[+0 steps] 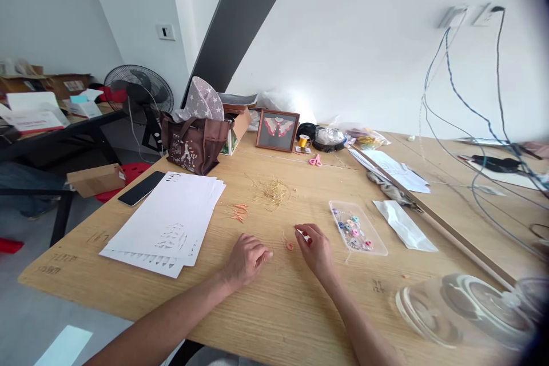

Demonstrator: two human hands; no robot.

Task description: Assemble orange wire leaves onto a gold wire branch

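Note:
My left hand point(246, 260) rests on the wooden table point(274, 320) with its fingers curled and nothing visible in them. My right hand point(315, 249) pinches a small white piece point(302, 234) between its fingertips. A tiny orange bead point(290, 246) lies between my hands, with fine gold threads beside it. Farther up sit a tangle of gold wire point(272, 191) and several orange slivers point(239, 211). To my left lie white paper sheets point(165, 223) with cut-out shapes. A clear plastic tray point(357, 229) of coloured small parts sits right of my right hand.
Pink scissors point(315, 160), a framed picture point(277, 130), a brown bag point(193, 146) and a black phone point(141, 187) stand around the table. A glass container point(467, 309) sits at the near right. A raised wooden strip point(454, 243) crosses the table on the right.

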